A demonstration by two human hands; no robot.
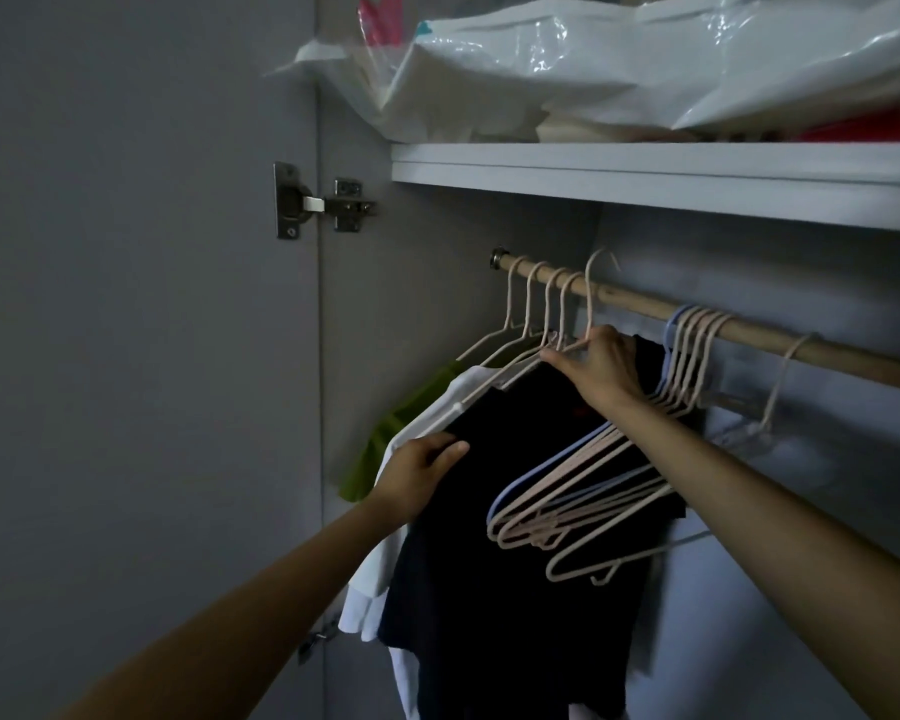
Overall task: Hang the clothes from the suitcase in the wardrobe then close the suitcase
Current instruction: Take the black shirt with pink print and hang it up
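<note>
The fingers [567, 358] of the right hand [601, 368] are curled round the neck of a pale hanger [591, 298], pinching it just under its hook, which stands lifted above the wooden rail [640, 302] and not yet hooked over it. On that hanger hangs a dark garment [494, 537], nearly black in this dim light. The left hand [419, 472] holds the garment's left shoulder edge, thumb on the front of the cloth and fingers tucked behind. The cloth looks soft and light, so it will sag and swing and could slide off the thin hanger if tipped; the stiff neck of the hanger is the sound place to hold, with the other hand steadying the shoulder, much as both hands are placed now. Left of the lifted hook, four hangers sit on the rail, carrying at least a green garment [385, 444] and a white garment [375, 595]; what the others carry I cannot tell. To the right a bunch of empty hangers [588, 485] hangs bunched together, about seven of them, one blue and the rest pale, and a single empty hanger [780, 387] hangs apart further along. Above, the shelf [645, 179] bears plastic bags [567, 65]. One door hinge [323, 205] shows at the left. The suitcase is not in view.
</note>
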